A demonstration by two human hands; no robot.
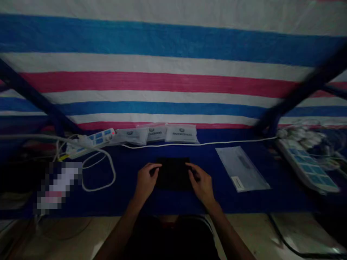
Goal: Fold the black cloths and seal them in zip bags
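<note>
A black folded cloth-like item (pixel 173 174) lies on the dark blue table (pixel 121 202) in front of me. My left hand (pixel 147 177) pinches its upper left edge between thumb and fingers. On the other side, my right hand (pixel 200 180) has its fingertips closed on the upper right edge. To the right lies a flat translucent bag (pixel 240 164) with a small white label near its bottom. Several packed bags printed ROCKBROS (pixel 181 134) rest in a row at the table's back edge.
A power strip (pixel 100 138) with a looped white cable stands at the back left. Another power strip (pixel 309 166) and a tangle of white cables (pixel 300 135) are at the right. Blue frame bars slant up on both sides, before a striped sheet (pixel 173 83).
</note>
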